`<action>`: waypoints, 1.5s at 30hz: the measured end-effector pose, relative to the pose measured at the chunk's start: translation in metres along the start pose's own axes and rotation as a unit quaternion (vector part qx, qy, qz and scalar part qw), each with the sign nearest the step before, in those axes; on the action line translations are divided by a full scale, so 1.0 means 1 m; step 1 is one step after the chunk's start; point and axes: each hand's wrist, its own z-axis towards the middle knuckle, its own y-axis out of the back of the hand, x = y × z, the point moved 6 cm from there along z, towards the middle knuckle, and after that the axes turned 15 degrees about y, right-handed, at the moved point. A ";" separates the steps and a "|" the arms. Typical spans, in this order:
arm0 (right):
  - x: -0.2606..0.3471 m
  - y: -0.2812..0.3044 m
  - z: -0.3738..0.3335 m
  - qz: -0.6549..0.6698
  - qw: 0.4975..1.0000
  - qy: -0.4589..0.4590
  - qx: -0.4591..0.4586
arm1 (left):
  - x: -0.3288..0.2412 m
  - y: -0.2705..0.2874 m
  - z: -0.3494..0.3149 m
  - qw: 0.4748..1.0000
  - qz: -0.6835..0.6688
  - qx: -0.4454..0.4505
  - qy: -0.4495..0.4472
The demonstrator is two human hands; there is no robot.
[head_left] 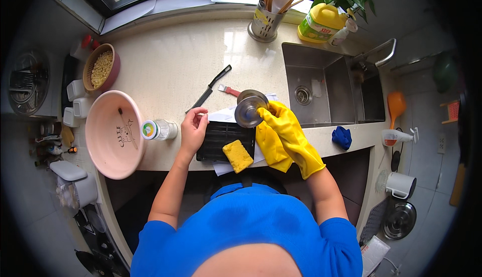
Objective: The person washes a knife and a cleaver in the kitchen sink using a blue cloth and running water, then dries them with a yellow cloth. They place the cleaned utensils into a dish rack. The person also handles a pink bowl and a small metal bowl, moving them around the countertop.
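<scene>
In a yellow rubber glove, my right hand (283, 129) is closed on the rim of a shiny round metal dish (249, 111), holding it above the counter. Another round metal piece shows just behind the dish; whether it is held too is unclear. A second yellow glove (272, 149) lies beneath my right wrist. My bare left hand (195, 129) is loosely curled with nothing visible in it, at the left edge of a black slotted tray (216, 144). On the tray's near edge rests a yellow sponge (238, 156). White paper (223, 114) shows from under the tray.
A black-handled knife (208, 90) and a red-handled peeler (229, 91) lie beyond the tray. Left stand a glass jar (163, 130), a pink basin (103, 126) and a bowl of yellow kernels (101, 70). To the right are the sink (329, 89) and a blue cloth (342, 137).
</scene>
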 end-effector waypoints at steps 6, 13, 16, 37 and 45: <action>-0.006 0.003 -0.020 0.070 0.994 -0.079 0.025 | -0.013 -0.057 -0.012 0.925 -0.226 0.230 0.200; -0.032 0.004 -0.039 0.131 0.983 -0.126 -0.016 | -0.006 -0.082 -0.011 0.943 -0.151 0.185 0.233; -0.066 0.017 -0.047 0.149 0.980 -0.108 -0.078 | -0.015 -0.092 -0.010 0.965 -0.128 0.144 0.180; -0.084 0.137 -0.012 -0.055 0.966 -0.062 -0.246 | 0.026 -0.181 0.102 0.971 -0.023 0.117 0.206; -0.123 0.120 0.036 -0.144 0.972 -0.078 -0.169 | 0.053 -0.167 0.125 0.981 0.153 0.043 0.114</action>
